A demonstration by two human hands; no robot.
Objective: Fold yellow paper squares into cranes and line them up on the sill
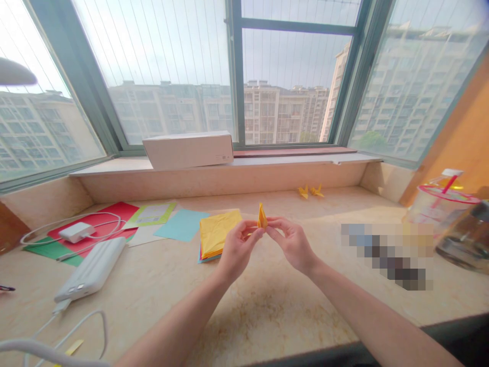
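Note:
A small folded yellow paper (262,216) stands upright between my two hands, its pointed tip upward. My left hand (240,248) pinches it from the left, and my right hand (292,243) grips its right side with thumb and fingers. Just left of my left hand lies a stack of yellow paper (217,232) with a few blue and red edges under it. Two folded yellow paper cranes (310,191) sit near the back wall, to the right.
Coloured sheets (182,225) and a white charger (77,232) lie at the left, near a white power bank (91,270) with cables. A white box (189,151) rests on the sill. A cup with a straw (439,209) and a glass container (468,239) stand at the right.

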